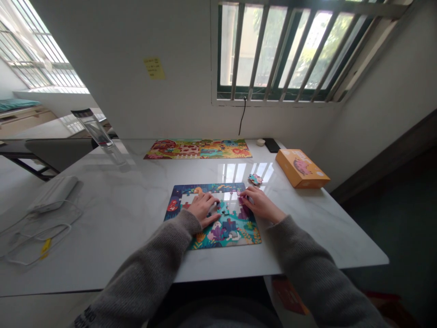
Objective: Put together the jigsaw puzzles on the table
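Note:
On the white table lies a jigsaw puzzle [213, 239] with a colourful undersea picture, its frame filled and pale gaps showing in the middle. My left hand [204, 209] rests flat on the left and middle part of it, fingers stretched out and thumb apart. At the puzzle's upper right edge my right hand [260, 203] is closed, its fingertips pinched on a small purplish puzzle piece [240, 195], partly hidden by the fingers. A few loose puzzle pieces [256, 179] lie together just beyond my right hand.
A finished long puzzle [198, 149] lies along the wall. An orange box [302, 168] and a black phone [271, 145] stand back right. On the left are a clear bottle [97, 130] and a white device [54, 195] with cables. The table's right edge drops off.

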The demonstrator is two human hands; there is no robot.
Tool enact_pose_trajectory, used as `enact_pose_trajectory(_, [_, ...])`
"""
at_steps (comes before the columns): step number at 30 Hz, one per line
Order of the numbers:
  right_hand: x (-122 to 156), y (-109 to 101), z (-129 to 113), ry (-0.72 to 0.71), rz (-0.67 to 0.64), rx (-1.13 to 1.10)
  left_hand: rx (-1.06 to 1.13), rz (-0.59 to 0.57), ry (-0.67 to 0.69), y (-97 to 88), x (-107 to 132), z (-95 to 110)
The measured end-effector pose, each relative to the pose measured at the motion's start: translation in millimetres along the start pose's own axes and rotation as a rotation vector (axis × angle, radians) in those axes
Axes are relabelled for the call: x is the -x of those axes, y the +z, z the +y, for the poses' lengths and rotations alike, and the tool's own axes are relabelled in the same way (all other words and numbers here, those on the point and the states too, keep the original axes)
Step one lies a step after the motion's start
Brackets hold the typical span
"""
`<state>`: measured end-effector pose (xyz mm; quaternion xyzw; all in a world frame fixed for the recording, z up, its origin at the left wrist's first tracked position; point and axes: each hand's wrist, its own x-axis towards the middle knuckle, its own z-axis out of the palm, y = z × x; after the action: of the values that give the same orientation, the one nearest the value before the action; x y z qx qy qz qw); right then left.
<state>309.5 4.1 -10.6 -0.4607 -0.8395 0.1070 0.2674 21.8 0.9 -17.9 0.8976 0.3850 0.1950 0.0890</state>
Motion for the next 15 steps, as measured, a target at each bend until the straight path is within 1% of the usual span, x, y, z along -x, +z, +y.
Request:
enact_pose_trajectory(6, [0.4, 2.0, -0.5, -0.009, 0.001, 0.072, -0.032, -0.072, -0.083, -0.8, -0.6, 6.4])
enact_pose_trajectory(9, [1.1, 3.4, 0.6, -0.024, 0.016, 0.091, -0.041, -0.057, -0.079, -0.8, 0.0, 7.5])
enact_pose_trajectory(11, [1.4, 3.7, 0.3, -0.033, 0.031, 0.103, -0.017, -0.025, -0.039, -1.6, 0.5, 7.2])
enact_pose_trajectory(15, [1.9, 3.4, -10.2, -0.076, 0.068, 0.077, 0.082, 0.033, 0.121, -5.7, 1.6, 5.7])
